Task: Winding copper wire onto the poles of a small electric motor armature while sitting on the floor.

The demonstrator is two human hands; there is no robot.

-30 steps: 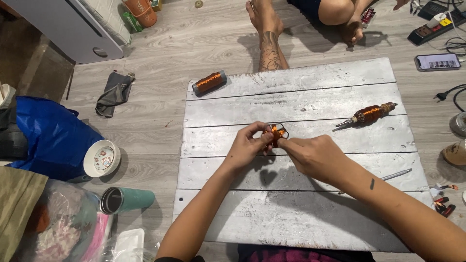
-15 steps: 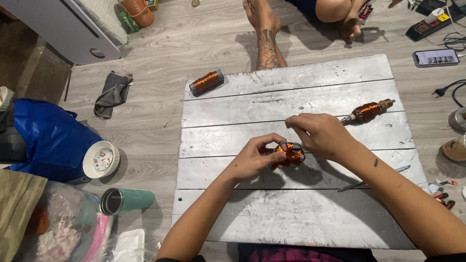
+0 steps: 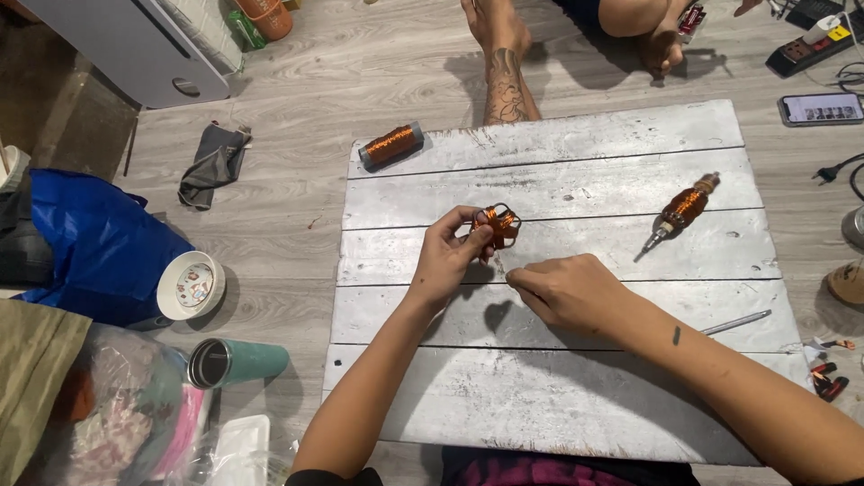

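My left hand (image 3: pixel 447 255) holds a small copper-wound motor core (image 3: pixel 498 224) by the fingertips above a white plank board (image 3: pixel 558 396). My right hand (image 3: pixel 567 290) is just below and right of it, fingers pinched together, seemingly on a thin wire running down from the core; the wire is too fine to see clearly. A second copper-wound armature with a shaft (image 3: pixel 680 210) lies on the board to the right. A spool of copper wire (image 3: pixel 391 146) rests at the board's far left corner.
A thin metal rod (image 3: pixel 736 322) lies on the board's right side. Another person's bare feet (image 3: pixel 500 54) sit past the far edge. A white bowl (image 3: pixel 190 284), teal cup (image 3: pixel 236 362), blue bag (image 3: pixel 90 243), grey cloth (image 3: pixel 212 165), phone (image 3: pixel 821 109), power strip (image 3: pixel 810 43) surround the board.
My right hand has come off the core and drawn down and away to the right, pinching. My left hand keeps the core, now raised and slightly further from me.
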